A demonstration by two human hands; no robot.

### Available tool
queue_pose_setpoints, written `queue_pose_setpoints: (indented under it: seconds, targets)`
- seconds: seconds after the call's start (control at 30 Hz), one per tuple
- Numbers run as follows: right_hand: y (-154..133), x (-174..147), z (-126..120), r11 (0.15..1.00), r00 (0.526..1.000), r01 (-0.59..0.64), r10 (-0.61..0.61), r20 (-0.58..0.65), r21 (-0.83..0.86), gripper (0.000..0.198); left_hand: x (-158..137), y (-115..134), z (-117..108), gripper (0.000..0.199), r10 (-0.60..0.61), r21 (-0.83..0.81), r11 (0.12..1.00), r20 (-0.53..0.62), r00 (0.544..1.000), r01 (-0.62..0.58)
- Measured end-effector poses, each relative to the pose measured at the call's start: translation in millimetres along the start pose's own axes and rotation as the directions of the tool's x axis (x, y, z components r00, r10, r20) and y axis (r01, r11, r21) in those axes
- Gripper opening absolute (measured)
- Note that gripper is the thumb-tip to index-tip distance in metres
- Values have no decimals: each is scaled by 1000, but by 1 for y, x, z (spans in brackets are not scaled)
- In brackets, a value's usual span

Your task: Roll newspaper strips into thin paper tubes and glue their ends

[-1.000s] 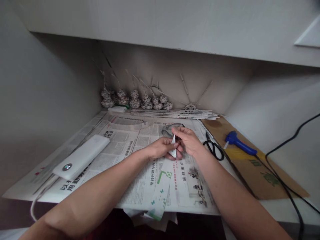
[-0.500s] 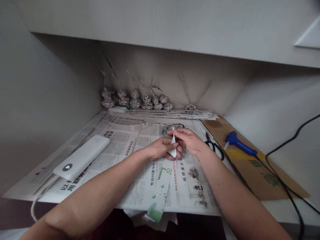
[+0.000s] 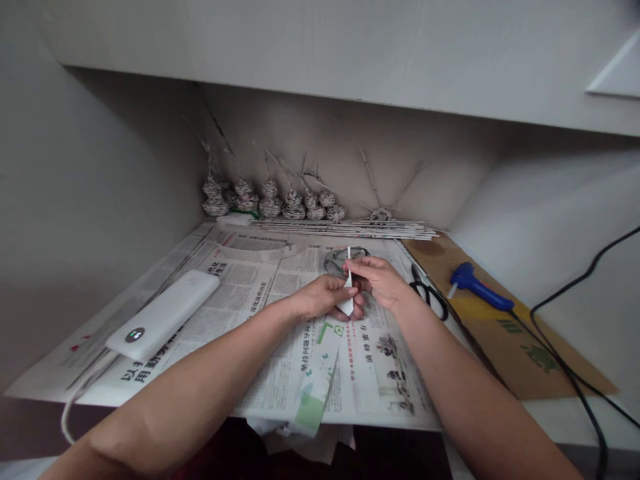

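Above the middle of the newspaper-covered table, both hands work on one white paper strip (image 3: 320,373). Its upper end is rolled into a thin tube that stands up between my fingers. The green-printed lower part runs down over the newspaper to the table's front edge. My left hand (image 3: 327,298) pinches the strip low, at the widening fold below the tube. My right hand (image 3: 375,280) pinches the tube higher up between thumb and fingertips. Behind the hands lies a greyish, dark-rimmed item (image 3: 333,261), partly hidden, whose kind I cannot make out.
A white power bank (image 3: 165,313) with a cable lies left. Right are black-handled scissors (image 3: 430,300) and a blue glue gun (image 3: 480,287) on cardboard (image 3: 500,347). Behind lie rolled paper sticks (image 3: 345,229) and several woven gourd shapes (image 3: 270,200). A panel (image 3: 320,53) overhangs the table.
The rolled end now stands as a narrower, longer tube above my right fingers. The strip's green lower part has been drawn slightly up toward my hands, which stay in nearly the same place.
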State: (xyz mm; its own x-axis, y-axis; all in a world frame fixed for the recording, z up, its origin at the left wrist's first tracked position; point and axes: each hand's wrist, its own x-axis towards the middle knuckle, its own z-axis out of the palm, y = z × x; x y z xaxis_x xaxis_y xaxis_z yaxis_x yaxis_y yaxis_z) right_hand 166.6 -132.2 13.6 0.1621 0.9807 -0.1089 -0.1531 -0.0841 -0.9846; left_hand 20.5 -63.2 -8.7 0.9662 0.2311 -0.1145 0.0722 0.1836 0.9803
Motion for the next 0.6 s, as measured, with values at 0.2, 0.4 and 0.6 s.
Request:
queue_pose_setpoints:
  seconds: [0.2, 0.4, 0.6]
  targets:
    - [0, -1, 2, 1000, 999, 0, -1, 32, 14, 31, 1, 1, 0, 43, 1, -7, 1000, -8, 1000, -2]
    - [3, 2, 0, 999, 998, 20, -17, -61, 49, 28, 0, 1, 1, 44, -4, 7, 1000, 2, 1000, 4]
    - [1, 1, 0, 1000, 998, -17, 16, 62, 4, 29, 1, 1, 1, 42, 12, 18, 1000, -14, 1000, -12]
